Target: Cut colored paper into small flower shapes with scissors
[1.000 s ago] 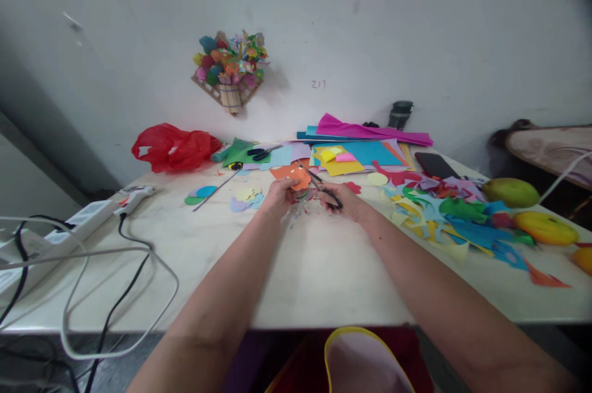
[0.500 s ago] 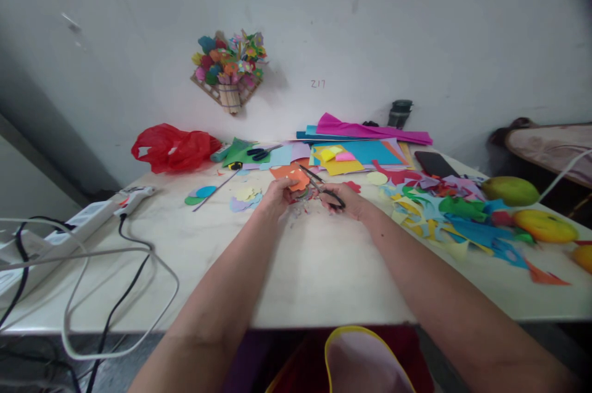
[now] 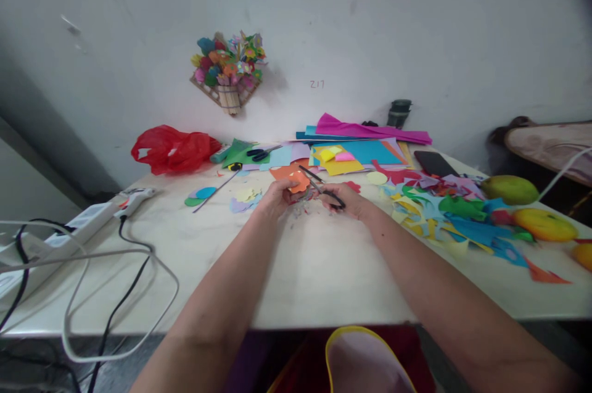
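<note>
My left hand [image 3: 276, 194] pinches a piece of orange paper [image 3: 300, 181] with a scalloped edge, above the middle of the table. In my right hand [image 3: 345, 200] is a pair of scissors [image 3: 316, 183], its dark handles around my fingers. The blades point up and left, beside the right edge of the orange paper. Small paper bits [image 3: 303, 206] lie on the table beneath my hands. A red paper cutout [image 3: 353, 187] rests just behind my right hand. Left of my left hand are pale yellow and lilac paper cutouts [image 3: 247, 198].
Paper scraps [image 3: 462, 214] and mangoes [image 3: 546, 224] cover the right side. At the back lie coloured sheets [image 3: 365, 153], a second pair of scissors [image 3: 259, 153], a red plastic bag [image 3: 173, 149] and a black phone [image 3: 435, 164]. A power strip [image 3: 69, 239] with looping cables occupies the left.
Almost everything stays in place. The orange paper has tilted slightly in my left hand, and the scissors remain beside it.
</note>
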